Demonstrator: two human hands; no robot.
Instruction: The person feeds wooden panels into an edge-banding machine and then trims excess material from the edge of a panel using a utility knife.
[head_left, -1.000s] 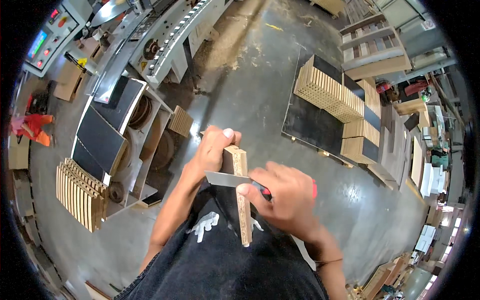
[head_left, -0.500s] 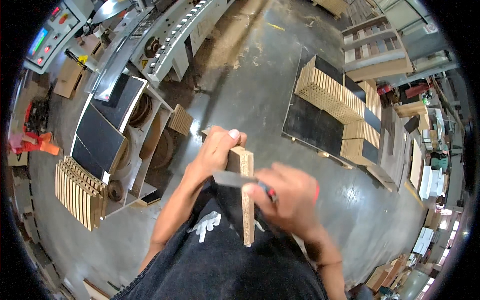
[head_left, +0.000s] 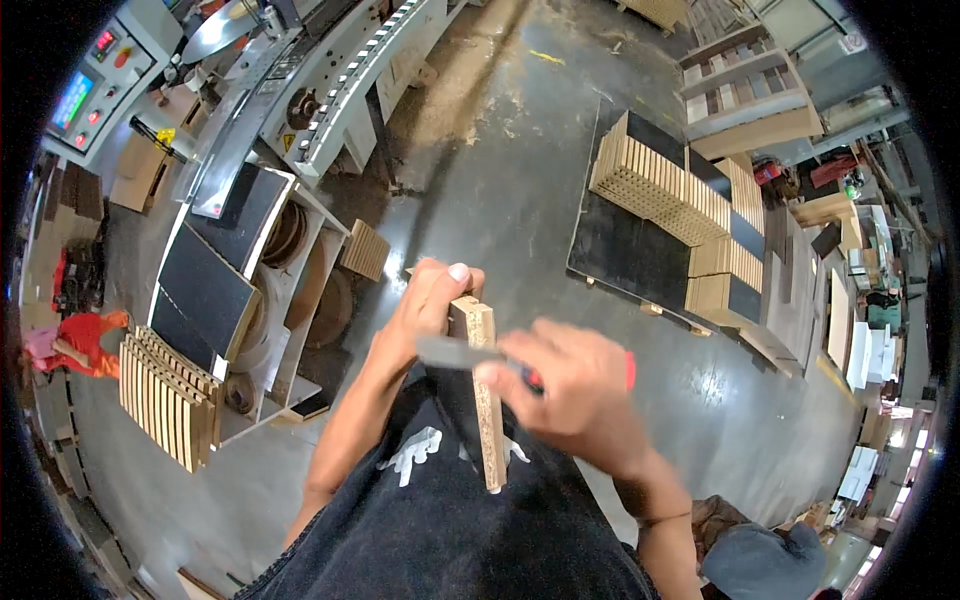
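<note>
In front of my chest a narrow chipboard panel (head_left: 487,410) stands upright, its raw edge toward me and its face dark. My left hand (head_left: 437,295) is closed around the panel's far top end. My right hand (head_left: 570,385) grips the handle of a flat file (head_left: 452,352), its handle red and dark. The grey blade lies across the panel's edge near the top, pointing toward my left wrist. Motion blurs the blade and right hand, and my fingers hide most of the handle.
Grooved boards (head_left: 165,400) are stacked by a cabinet (head_left: 207,290) on the left, below a machine (head_left: 335,90). A pallet (head_left: 630,240) with stacked panels (head_left: 660,190) stands right. One person (head_left: 85,345) in orange is far left; another (head_left: 760,560) is at lower right.
The panel and both hands have shifted slightly left in view, the file still across the edge. A person has come into view at lower right, and the one in orange shows more.
</note>
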